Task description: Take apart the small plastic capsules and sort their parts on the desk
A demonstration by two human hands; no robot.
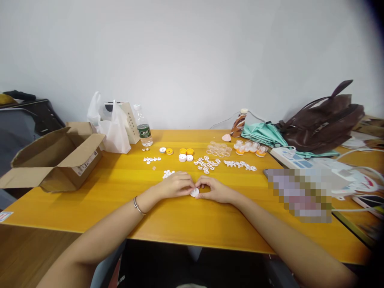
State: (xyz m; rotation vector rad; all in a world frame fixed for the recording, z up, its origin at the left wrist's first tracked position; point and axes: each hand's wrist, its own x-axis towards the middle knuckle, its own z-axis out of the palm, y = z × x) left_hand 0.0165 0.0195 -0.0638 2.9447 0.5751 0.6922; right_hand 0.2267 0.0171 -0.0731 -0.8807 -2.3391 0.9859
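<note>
Just in front of me, a small white round plastic piece is low over the table or on it; I cannot tell which. My left hand is closed at its left edge, fingers bunched together. From the other side my right hand pinches it between thumb and fingers. Beyond the left hand lies a cluster of small white discs, partly hidden by that hand. White openwork plastic parts are spread behind the right hand, with a row of similar white parts farther right.
Yellow and white round cases, clear rings and orange-based clear pieces stand farther back. A water bottle and open cardboard box are left. Right are a drink bottle, brown bag and power strips with cables.
</note>
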